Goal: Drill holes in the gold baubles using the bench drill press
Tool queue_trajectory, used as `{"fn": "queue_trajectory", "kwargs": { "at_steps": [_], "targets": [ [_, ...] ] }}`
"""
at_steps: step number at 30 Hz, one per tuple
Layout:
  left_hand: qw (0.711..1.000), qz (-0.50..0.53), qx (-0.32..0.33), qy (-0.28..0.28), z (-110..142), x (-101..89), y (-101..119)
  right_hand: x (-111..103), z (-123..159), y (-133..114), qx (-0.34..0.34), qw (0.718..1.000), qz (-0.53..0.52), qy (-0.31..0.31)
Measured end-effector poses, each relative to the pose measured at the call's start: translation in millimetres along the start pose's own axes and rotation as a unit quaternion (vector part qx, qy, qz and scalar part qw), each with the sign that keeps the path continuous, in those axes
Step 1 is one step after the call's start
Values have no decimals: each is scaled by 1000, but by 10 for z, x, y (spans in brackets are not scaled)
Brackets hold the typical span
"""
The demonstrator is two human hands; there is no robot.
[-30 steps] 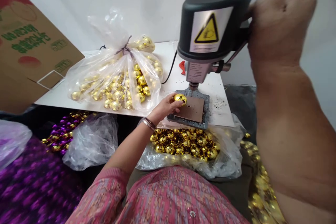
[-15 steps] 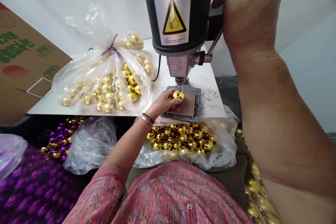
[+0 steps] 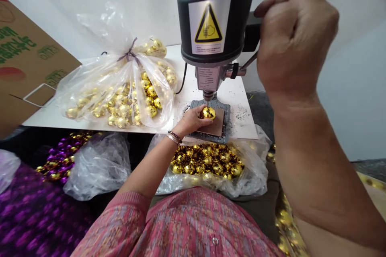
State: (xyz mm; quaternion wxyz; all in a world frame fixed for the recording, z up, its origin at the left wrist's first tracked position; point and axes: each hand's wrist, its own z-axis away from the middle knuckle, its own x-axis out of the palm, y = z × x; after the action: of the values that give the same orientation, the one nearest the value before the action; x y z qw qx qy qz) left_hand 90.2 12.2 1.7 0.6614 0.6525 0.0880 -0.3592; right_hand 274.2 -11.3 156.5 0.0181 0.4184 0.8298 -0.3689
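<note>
My left hand (image 3: 194,121) grips a shiny gold faceted ball (image 3: 208,113) between thumb and fingers. The ball rests over a brown square board (image 3: 215,122) on the grey base (image 3: 226,118) of a bench drill press (image 3: 217,20). Directly above the ball is the thin drill bit (image 3: 208,103), its tip at the ball's top; whether it has gone in, I cannot tell. My right hand (image 3: 297,40) is closed in a fist at the press's right side, round the feed lever (image 3: 251,60), whose end is hidden by the hand.
Left on the white table (image 3: 181,106) sits a tied clear bag (image 3: 141,88) of gold balls. An open bag (image 3: 208,160) of gold balls lies at my lap. A cardboard box (image 3: 33,64) stands far left, above purple balls (image 3: 62,154). Dark shavings lie around the press base.
My right hand and the lever have come lower in view. The ball, held in my left hand, now sits right beneath the bit. The view has shifted slightly.
</note>
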Motion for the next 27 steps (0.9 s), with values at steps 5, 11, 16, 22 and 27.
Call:
{"fn": "queue_trajectory", "kwargs": {
  "at_steps": [5, 11, 16, 22, 27],
  "targets": [
    [999, 35, 34, -20, -4, 10, -37, -95, 425, -94, -49, 998, 18, 37],
    [997, 50, 48, -30, 20, 5, -32, -111, 699, -21, -81, 993, 77, 25],
    [999, 10, 32, -26, 30, 3, -9, -69, 768, 118, -147, 978, 141, 48],
    [999, -21, 17, -18, 33, 3, 7, 25, 834, 277, -216, 956, 173, 94],
    [999, 13, 27, -31, 3, 36, -80, 70, 906, 346, -204, 957, 183, 101]
  ]
}}
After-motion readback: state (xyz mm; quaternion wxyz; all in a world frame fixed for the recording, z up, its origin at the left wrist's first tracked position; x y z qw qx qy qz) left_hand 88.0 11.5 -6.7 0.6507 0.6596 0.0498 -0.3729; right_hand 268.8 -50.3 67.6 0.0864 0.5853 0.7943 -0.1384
